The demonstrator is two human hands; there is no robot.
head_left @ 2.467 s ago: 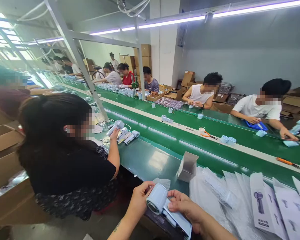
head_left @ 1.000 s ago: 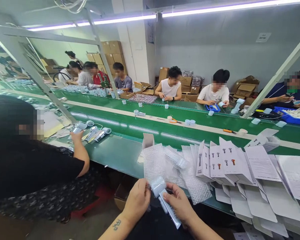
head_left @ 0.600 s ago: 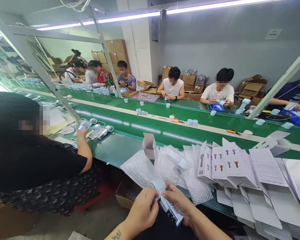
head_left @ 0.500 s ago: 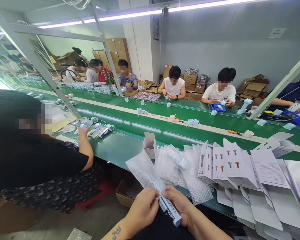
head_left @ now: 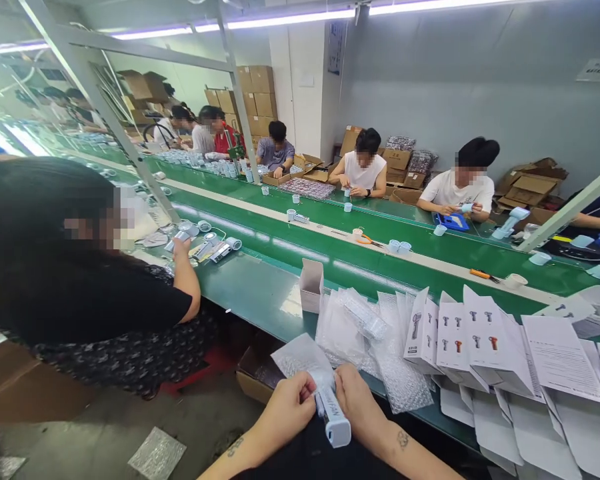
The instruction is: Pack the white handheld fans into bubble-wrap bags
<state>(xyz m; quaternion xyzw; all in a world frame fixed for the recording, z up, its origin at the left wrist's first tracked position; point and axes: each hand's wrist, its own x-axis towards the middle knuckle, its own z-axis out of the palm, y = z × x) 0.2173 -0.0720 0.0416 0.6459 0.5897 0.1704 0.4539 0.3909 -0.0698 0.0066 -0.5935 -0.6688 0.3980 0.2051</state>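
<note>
— Both hands are closed on the same thing, right at the near edge of the desk (head_left: 260, 300). The left hand (head_left: 287, 408) pinches the mouth of a bubble-wrap bag (head_left: 300, 357), and the right hand (head_left: 353, 400) is wrapped round the pale blue handheld fan (head_left: 333, 417).

— Is the fan inside the bag?

— Its head end is, as far as I can see; the handle sticks out below the grip, toward the person's body, with dark lettering on it. The bag fans out up and to the left of the grip.

— What lies beyond the hands?

— Just past the grip, a heap of clear bubble bags (head_left: 365, 333) on the desk. A little farther, a small open white carton (head_left: 311, 285) stands upright. To the right of the grip, printed product boxes (head_left: 455, 333) lean in a row, with flat white sheets (head_left: 555, 357) spread beyond them.

— And to the left?

— A co-worker in a black top (head_left: 95, 313) sits close by, one hand (head_left: 181, 247) on a fan, with similar fans (head_left: 220, 250) lying just beside it. Below and left of the grip, a scrap of bubble wrap (head_left: 156, 453) lies on the floor. Far across the green belt, more people sit at work.
</note>
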